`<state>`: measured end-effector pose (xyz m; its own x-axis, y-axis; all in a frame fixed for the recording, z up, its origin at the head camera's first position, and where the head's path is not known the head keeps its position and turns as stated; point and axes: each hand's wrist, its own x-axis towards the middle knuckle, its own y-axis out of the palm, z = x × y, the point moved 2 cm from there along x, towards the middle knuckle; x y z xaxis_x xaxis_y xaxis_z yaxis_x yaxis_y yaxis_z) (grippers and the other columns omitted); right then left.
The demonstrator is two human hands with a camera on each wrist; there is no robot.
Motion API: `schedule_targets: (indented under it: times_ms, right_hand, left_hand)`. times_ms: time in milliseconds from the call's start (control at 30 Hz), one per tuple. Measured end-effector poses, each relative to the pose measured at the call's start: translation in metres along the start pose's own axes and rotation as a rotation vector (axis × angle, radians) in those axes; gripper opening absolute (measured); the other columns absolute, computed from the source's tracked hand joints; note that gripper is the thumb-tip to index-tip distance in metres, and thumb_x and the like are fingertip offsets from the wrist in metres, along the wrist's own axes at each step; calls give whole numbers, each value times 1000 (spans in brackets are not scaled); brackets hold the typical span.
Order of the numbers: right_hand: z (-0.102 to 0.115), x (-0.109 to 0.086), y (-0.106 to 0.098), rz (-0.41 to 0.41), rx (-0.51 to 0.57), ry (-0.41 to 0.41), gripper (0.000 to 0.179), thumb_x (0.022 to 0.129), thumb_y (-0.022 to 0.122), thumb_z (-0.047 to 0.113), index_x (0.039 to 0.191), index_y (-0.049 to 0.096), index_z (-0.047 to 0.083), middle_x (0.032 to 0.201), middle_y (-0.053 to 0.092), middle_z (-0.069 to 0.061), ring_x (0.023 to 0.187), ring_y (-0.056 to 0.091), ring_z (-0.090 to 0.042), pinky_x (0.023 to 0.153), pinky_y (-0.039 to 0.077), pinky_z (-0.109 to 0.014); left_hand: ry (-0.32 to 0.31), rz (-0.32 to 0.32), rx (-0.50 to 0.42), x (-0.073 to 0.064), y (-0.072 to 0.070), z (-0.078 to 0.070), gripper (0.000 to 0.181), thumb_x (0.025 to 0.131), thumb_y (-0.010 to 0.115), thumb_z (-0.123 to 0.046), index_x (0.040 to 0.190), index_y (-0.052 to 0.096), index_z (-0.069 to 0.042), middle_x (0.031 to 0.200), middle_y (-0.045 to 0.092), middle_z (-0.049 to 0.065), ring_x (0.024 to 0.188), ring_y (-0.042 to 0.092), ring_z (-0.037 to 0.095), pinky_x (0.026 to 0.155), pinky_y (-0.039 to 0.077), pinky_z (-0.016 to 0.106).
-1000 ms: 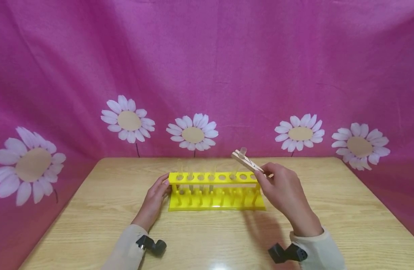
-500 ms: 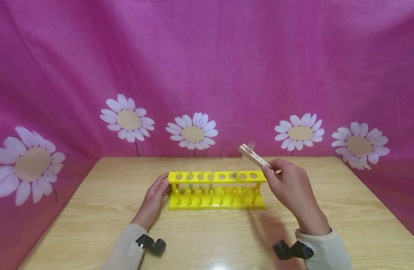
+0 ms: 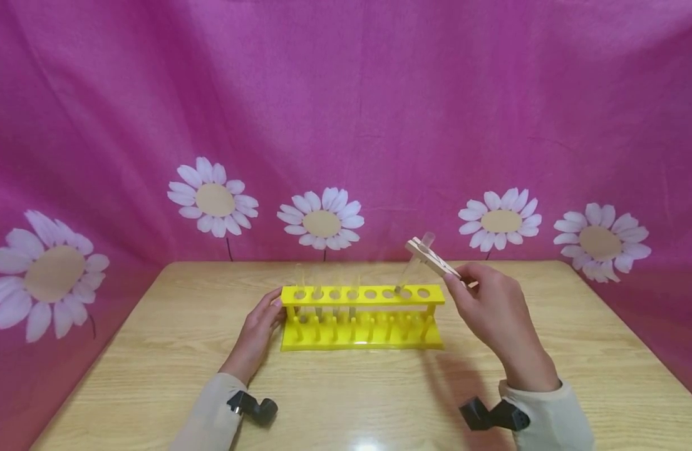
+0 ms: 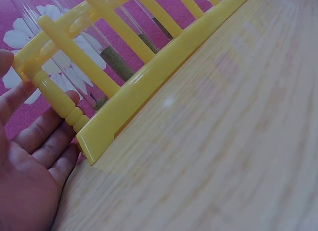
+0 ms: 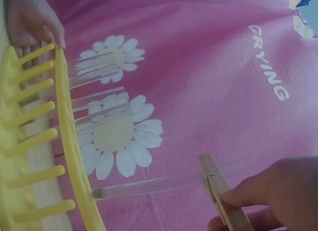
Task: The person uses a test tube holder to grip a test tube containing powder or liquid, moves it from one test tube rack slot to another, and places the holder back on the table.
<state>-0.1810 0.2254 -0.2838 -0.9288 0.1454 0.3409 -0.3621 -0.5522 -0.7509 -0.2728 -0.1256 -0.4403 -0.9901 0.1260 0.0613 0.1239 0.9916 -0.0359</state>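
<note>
My right hand (image 3: 495, 313) pinches a wooden clothespin (image 3: 434, 258) by its near end. Clamped in the clothespin's far end, close to the mouth, is a clear test tube (image 5: 149, 187). This tube leans, its lower end just above the top bar towards the right half of the yellow test tube rack (image 3: 362, 344); a little dark matter sits in its bottom. My left hand (image 3: 258, 332) holds the rack's left end, thumb and fingers about the end post (image 4: 57, 99). Several test tubes (image 4: 117, 62) stand in the rack's left holes with greenish-brown matter at the bottom.
The rack stands on a wood-grain table (image 3: 346, 388). A magenta cloth (image 3: 357, 113) with white daisies hangs behind the table and at both sides. Upright yellow pegs (image 3: 371, 329) line the rack's base, and the right-hand holes (image 3: 424, 293) hold no tubes.
My right hand has moved to the right and slightly up with the clothespin, and the clamped tube now slants more, its lower end shifted right. My left hand and the rack stay put.
</note>
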Motion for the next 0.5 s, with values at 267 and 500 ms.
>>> schedule_targets:
  times_ms: [267,500]
  right_hand:
    - [-3,2,-3,6,-14,10,27,95,60,28,103,67,3,74,60,-9,61,50,-22,47,44,-30]
    - [-5,2,-5,8,-20,15,28,95,60,28,104,66,3,73,60,-8,60,50,-22,46,43,-30]
  left_hand:
    - [9,6,-6,0,0,-2,47,102,44,-38,143,43,-15,144,44,12,126,46,30,112,32,45]
    - [-3,-1,3,1,1,-2,46,102,43,-38,143,43,-16,143,46,12,125,48,29,112,33,45]
